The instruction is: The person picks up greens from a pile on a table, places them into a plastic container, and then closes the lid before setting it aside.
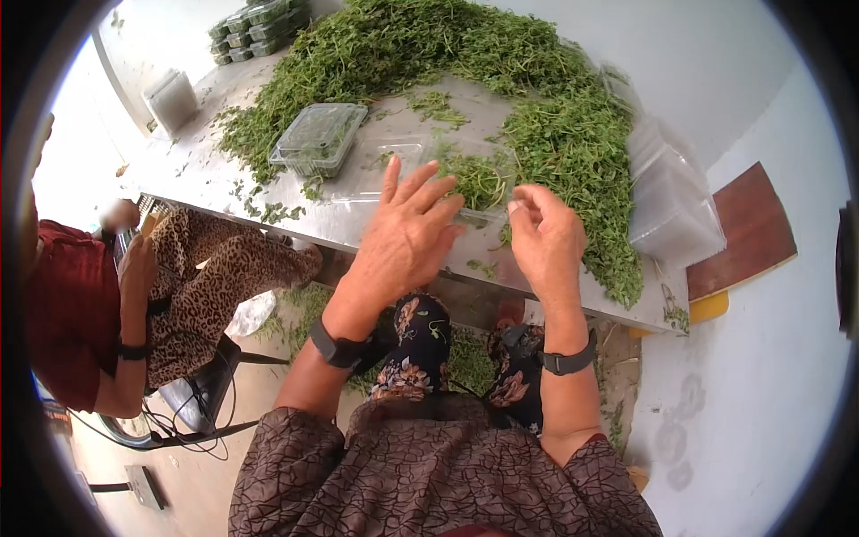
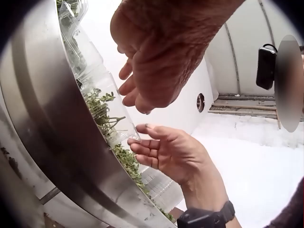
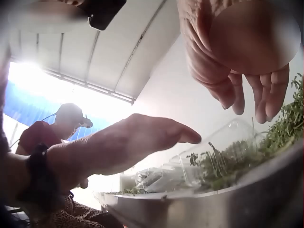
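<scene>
A clear hinged container lies unfolded on the metal table, with green sprigs (image 1: 479,182) in one half. Above its middle, my left hand (image 1: 407,228) holds nothing, its fingers extended and spread. By the container's right edge is my right hand (image 1: 548,240), fingers loosely bent and apart from the thumb. The left wrist view shows the right hand (image 2: 178,154) with fingertips close to the corner of the clear plastic (image 2: 124,124); contact is unclear. In the right wrist view its fingers hang bent behind the container (image 3: 232,133).
Leafy greens (image 1: 573,134) are heaped along the table's back and right. A closed, filled container (image 1: 320,139) sits left of the unfolded one. Stacked empty containers (image 1: 673,192) stand at right, filled ones (image 1: 259,31) at back left. Another person (image 1: 76,304) sits at left.
</scene>
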`<state>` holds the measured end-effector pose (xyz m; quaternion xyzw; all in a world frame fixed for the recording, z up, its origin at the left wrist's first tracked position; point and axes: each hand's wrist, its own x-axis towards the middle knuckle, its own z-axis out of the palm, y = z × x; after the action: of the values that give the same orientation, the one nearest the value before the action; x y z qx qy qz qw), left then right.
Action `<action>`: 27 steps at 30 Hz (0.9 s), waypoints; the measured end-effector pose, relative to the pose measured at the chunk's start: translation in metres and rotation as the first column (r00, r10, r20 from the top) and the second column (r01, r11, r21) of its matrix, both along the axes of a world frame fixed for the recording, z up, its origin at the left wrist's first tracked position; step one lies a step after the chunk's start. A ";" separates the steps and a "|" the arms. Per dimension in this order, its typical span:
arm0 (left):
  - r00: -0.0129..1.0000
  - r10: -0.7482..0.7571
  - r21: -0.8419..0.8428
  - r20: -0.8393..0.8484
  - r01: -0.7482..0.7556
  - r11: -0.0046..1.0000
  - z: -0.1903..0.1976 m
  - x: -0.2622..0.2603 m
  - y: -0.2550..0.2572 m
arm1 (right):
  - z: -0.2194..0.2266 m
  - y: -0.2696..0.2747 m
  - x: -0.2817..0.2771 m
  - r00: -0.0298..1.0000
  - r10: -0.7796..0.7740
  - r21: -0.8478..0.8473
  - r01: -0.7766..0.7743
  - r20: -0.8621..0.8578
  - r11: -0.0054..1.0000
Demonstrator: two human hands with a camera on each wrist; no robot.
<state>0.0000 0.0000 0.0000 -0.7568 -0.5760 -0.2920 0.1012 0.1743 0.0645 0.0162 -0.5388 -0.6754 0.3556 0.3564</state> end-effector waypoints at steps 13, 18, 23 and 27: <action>0.998 -0.068 -0.079 -0.013 0.066 0.995 -0.004 0.002 0.012 | -0.009 0.053 -0.025 0.788 0.293 0.324 -0.518 0.542 0.792; 0.998 -0.070 -0.189 -0.002 0.068 0.980 0.003 -0.001 0.012 | -0.003 0.058 -0.027 0.780 0.272 0.354 -0.525 0.564 0.774; 0.997 -0.063 0.077 -0.034 0.066 0.995 -0.001 -0.003 0.018 | 0.003 0.057 -0.022 0.840 0.284 0.356 -0.470 0.462 0.808; 0.995 -0.100 -0.008 0.001 0.100 0.995 -0.003 -0.002 0.022 | -0.002 0.057 -0.022 0.830 0.378 0.266 -0.505 0.410 0.821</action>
<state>-0.0016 0.0221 -0.0029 -0.7849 -0.5386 -0.2946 0.0835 0.1520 0.1215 0.0141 -0.3422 -0.8877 0.2001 0.2344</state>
